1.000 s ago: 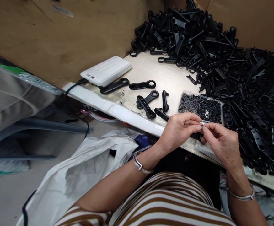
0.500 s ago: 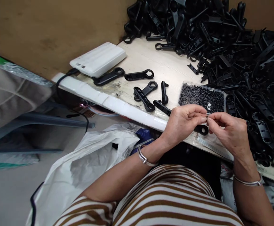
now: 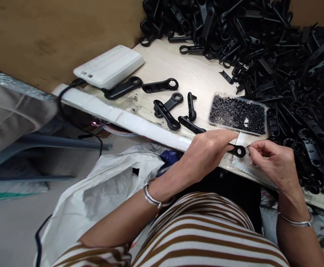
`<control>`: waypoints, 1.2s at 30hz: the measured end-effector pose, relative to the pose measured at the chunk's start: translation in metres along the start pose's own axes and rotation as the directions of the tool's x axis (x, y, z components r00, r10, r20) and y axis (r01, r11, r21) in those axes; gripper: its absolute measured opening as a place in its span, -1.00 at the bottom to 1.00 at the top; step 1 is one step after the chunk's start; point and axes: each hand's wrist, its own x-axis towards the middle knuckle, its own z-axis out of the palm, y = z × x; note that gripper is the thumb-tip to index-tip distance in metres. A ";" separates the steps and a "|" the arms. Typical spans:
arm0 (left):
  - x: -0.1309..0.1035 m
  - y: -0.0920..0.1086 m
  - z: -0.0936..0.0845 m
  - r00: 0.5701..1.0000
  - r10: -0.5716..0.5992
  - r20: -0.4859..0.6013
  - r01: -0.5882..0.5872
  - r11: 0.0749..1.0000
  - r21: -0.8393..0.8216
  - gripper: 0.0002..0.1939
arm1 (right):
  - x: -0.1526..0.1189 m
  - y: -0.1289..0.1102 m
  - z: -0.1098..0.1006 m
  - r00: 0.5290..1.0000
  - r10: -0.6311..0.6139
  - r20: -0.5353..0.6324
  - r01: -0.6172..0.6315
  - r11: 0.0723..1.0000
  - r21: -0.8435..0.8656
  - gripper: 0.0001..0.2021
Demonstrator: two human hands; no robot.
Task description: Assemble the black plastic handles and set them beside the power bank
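Note:
My left hand (image 3: 206,154) is closed over a black plastic handle (image 3: 239,151) at the table's front edge. Only the handle's ring end shows, to the right of my fingers; the rest is hidden under the hand. Just right of that ring, my right hand (image 3: 275,161) pinches a tiny dark piece, apparently a screw (image 3: 248,147), between thumb and forefinger. Behind both hands stands a clear plastic box (image 3: 225,128) of small black and silvery screws. Several similar black handles (image 3: 167,115) lie loose to the left.
A large heap of black plastic parts (image 3: 290,74) covers the back and right of the table (image 3: 156,61). At the left edge sits a white box-shaped device (image 3: 108,66) with a black cable (image 3: 64,100). A white plastic bag (image 3: 95,193) hangs below the front edge.
My hands, together at the fingertips before, are now apart. My left hand has turned down onto the handle; my right hand has drawn slightly right and lower with its pinch kept.

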 end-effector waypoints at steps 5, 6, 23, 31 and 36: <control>-0.008 -0.002 0.000 0.971 0.052 0.233 -0.129 0.936 0.328 -0.88 | -0.009 -0.002 0.001 0.997 -0.063 0.052 0.068 0.993 -0.092 -0.89; -0.008 -0.002 0.002 0.968 0.044 0.246 -0.129 0.931 0.341 -0.90 | -0.010 -0.003 0.001 0.996 -0.070 0.063 0.077 0.992 -0.103 -0.88; -0.013 0.001 0.009 0.978 0.051 0.202 -0.110 0.950 0.291 -0.94 | -0.016 -0.010 0.011 0.981 -0.139 0.136 0.181 0.912 -0.370 -0.86; -0.014 -0.001 0.008 0.982 0.077 0.174 -0.119 0.961 0.248 -0.92 | -0.012 -0.030 0.013 0.963 -0.073 0.260 0.206 0.820 -0.535 -0.80; -0.015 -0.001 0.009 0.979 0.068 0.192 -0.114 0.964 0.239 -0.88 | -0.009 -0.032 0.008 0.953 -0.013 0.303 0.149 0.891 -0.429 -0.82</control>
